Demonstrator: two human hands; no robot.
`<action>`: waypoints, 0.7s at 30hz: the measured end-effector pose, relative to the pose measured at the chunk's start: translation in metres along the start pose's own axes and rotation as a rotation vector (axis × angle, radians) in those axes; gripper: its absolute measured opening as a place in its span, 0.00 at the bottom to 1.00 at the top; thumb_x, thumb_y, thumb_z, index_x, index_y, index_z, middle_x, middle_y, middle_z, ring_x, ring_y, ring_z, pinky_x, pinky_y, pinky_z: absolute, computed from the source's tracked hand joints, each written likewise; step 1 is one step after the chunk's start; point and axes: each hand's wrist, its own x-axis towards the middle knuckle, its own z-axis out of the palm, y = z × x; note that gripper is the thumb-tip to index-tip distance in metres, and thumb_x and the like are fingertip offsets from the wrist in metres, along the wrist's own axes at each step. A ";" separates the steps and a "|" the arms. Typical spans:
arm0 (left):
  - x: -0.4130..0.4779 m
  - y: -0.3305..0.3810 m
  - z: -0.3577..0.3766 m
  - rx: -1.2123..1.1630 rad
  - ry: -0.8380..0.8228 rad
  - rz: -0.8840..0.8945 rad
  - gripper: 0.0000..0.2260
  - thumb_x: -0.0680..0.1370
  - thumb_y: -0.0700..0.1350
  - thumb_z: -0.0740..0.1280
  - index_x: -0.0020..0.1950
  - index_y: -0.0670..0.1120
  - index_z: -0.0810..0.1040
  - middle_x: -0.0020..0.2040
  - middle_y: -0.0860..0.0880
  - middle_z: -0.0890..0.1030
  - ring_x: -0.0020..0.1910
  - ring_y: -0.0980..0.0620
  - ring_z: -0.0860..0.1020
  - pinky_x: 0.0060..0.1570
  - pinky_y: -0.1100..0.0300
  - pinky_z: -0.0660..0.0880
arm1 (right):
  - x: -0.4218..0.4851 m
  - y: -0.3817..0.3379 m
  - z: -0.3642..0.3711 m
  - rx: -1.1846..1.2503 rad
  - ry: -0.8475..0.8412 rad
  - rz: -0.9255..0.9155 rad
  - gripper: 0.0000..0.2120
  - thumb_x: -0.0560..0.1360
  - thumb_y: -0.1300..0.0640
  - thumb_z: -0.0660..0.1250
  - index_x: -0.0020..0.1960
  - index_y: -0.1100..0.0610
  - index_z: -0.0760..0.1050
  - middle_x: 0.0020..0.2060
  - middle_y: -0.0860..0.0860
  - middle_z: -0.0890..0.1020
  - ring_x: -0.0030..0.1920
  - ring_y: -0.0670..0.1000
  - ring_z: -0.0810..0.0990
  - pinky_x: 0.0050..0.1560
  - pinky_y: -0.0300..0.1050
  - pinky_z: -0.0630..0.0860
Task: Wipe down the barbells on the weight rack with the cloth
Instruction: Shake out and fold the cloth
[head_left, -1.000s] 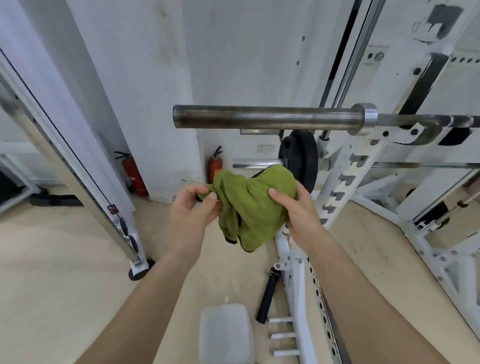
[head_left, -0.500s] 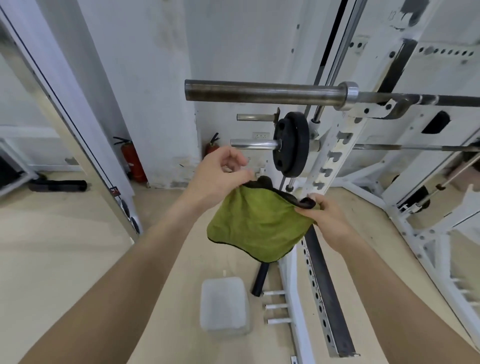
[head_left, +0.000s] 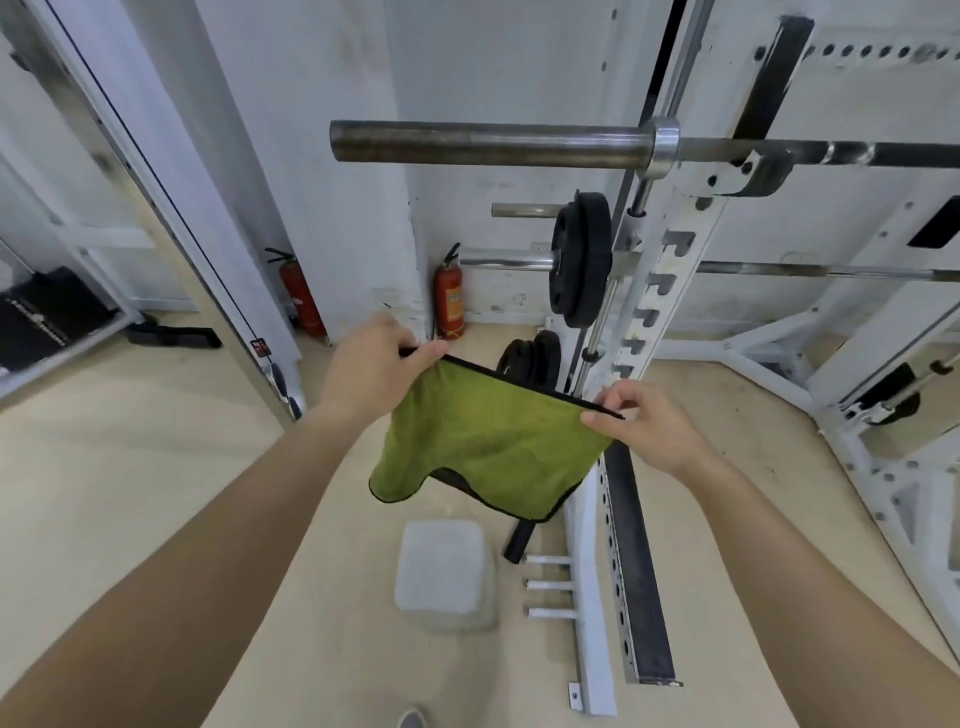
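Cloth (head_left: 488, 441) hangs pinched between left hand (head_left: 371, 364) and right hand (head_left: 647, 423).

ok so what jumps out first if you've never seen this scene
The green cloth, stretched by its black-trimmed top edge between the left hand and the right hand, sits mid-frame. Above it the bare barbell juts left from the white weight rack, with a black weight plate on the lower barbell.
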 end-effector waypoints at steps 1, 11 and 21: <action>-0.003 0.001 0.001 -0.088 -0.019 -0.021 0.22 0.77 0.62 0.69 0.37 0.43 0.82 0.41 0.50 0.79 0.38 0.50 0.77 0.40 0.52 0.74 | -0.001 0.007 -0.003 -0.020 -0.016 0.021 0.19 0.75 0.48 0.75 0.35 0.58 0.72 0.37 0.45 0.80 0.39 0.38 0.78 0.44 0.44 0.72; -0.035 -0.032 0.044 -0.647 -0.343 -0.118 0.25 0.68 0.50 0.82 0.36 0.50 0.63 0.31 0.52 0.67 0.30 0.53 0.64 0.32 0.57 0.62 | 0.041 -0.046 -0.010 0.825 0.496 0.347 0.11 0.76 0.54 0.71 0.38 0.55 0.73 0.34 0.52 0.77 0.36 0.52 0.77 0.41 0.47 0.76; -0.096 -0.071 0.149 -0.328 -0.464 -0.312 0.08 0.79 0.42 0.68 0.57 0.46 0.81 0.48 0.49 0.83 0.49 0.46 0.81 0.46 0.56 0.76 | 0.081 -0.161 -0.007 1.065 0.398 0.200 0.07 0.72 0.58 0.71 0.39 0.55 0.73 0.41 0.56 0.73 0.42 0.55 0.72 0.43 0.51 0.71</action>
